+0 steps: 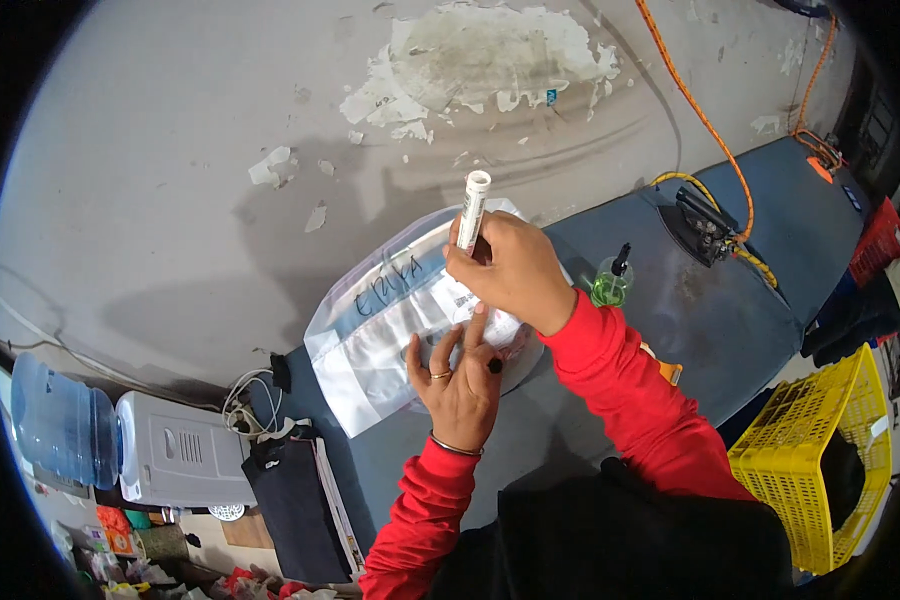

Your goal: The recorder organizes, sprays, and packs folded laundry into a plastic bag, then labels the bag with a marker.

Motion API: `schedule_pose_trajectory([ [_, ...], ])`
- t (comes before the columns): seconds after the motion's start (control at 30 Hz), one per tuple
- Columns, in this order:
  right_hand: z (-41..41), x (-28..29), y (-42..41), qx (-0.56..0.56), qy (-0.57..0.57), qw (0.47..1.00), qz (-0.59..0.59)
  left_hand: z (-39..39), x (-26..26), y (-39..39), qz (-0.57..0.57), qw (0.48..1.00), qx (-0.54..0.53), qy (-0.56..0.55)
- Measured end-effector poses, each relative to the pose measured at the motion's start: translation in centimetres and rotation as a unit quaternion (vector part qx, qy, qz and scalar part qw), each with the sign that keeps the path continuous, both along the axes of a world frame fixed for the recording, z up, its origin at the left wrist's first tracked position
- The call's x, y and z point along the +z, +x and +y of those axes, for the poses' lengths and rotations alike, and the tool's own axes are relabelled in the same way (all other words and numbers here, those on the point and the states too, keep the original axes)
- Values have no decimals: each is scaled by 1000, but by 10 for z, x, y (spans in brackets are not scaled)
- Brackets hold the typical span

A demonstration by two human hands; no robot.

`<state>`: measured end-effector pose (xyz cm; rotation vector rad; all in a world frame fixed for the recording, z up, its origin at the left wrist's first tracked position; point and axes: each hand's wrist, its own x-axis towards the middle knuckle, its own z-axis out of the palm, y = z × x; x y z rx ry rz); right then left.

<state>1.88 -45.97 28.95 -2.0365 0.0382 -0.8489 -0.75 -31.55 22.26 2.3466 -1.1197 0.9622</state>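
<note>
My right hand (510,262) grips a white marker pen (472,206), held upright with its back end toward me. The tip is hidden behind my fingers, over a clear plastic bag (360,367). Handwritten black letters run across the bag's upper part. White material and a white label (454,298) with a printed code show on it. My left hand (461,390), with a gold ring and a dark bangle, rests on the bag with its fingers spread. At its thumb side sits a small black piece (495,365) resembling a pen cap, apparently held there.
The bag lies on a grey-blue padded table (690,330) against a peeling wall. Right of it are a spray bottle (610,283) with green liquid and an iron (697,225) on an orange cord. Folded dark cloth (296,502) overhangs the left edge. A yellow crate (795,450) stands right.
</note>
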Motion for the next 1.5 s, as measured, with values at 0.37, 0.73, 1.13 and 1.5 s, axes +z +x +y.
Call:
schedule_pose_trajectory([
  [0.37,3,-11,5,-3,-5,1000,-24,2,0,0,-8,1000,11,-3],
  [0.73,-12,-20,-4,-56,-4,998,-41,0,-1,0,-6,1000,12,4],
  [1.13,-20,-22,-4,-58,87,993,-55,-2,-1,-2,0,1000,10,13],
  [1.5,-11,-4,-38,106,303,945,-57,3,14,-2,87,996,-5,27],
])
